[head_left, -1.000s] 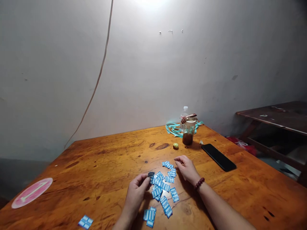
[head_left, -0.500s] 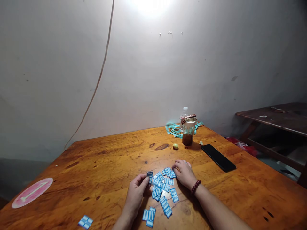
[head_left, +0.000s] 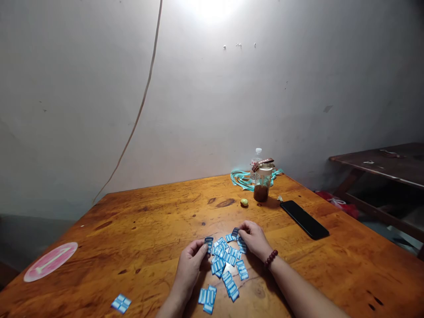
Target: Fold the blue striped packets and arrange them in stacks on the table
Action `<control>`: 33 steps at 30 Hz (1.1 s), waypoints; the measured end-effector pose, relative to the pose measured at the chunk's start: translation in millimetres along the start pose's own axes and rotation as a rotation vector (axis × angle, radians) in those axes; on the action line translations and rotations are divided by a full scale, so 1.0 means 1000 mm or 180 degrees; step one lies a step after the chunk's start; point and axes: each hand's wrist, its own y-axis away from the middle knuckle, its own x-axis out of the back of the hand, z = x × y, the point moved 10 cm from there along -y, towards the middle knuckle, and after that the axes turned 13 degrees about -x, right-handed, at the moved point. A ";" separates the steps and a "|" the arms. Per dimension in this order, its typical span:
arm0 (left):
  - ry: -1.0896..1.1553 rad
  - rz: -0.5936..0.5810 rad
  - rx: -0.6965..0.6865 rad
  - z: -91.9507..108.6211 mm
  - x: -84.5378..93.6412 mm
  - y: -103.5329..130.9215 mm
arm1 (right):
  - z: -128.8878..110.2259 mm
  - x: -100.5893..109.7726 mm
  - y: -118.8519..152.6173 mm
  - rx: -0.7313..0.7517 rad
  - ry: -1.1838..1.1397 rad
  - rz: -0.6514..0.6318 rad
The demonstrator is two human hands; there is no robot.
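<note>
"On the wooden tabletop, what is held by the left hand?"

"A small blue-striped card is clamped between thumb and fingers, at the left edge of a loose heap of similar cards."

"And by the right hand?"

"A darker card is pinched by the fingers at the heap's far right side; a beaded bracelet is worn on that wrist."

"Are all the pieces gathered together?"

"No. Some overlapping cards are set just apart on the near side, and a four-panelled piece is laid well to the left, near a pink oval marked with a white 1."

"What is kept at the far right?"

"A brown-strapped tumbler is stood before a plastic bottle, with teal ribbon bunched beside them; nearer, a black phone is laid flat."
</note>
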 end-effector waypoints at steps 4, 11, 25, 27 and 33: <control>-0.0003 -0.0063 0.0000 -0.001 -0.001 0.000 | 0.016 0.011 -0.010 -0.0210 -0.0001 0.0136; -0.0027 -0.0112 0.0007 0.004 -0.006 0.001 | -0.017 0.009 0.007 0.0430 0.0691 0.0213; 0.0010 -0.0088 0.0103 0.003 -0.007 0.002 | 0.009 0.014 -0.014 -0.0100 0.0596 0.0159; 0.0012 -0.0095 0.0050 0.004 -0.006 0.001 | 0.007 0.024 -0.013 -0.0082 0.0610 0.0261; -0.0012 -0.0079 0.0031 0.002 -0.004 -0.001 | 0.009 0.018 0.001 0.0023 0.0837 -0.0348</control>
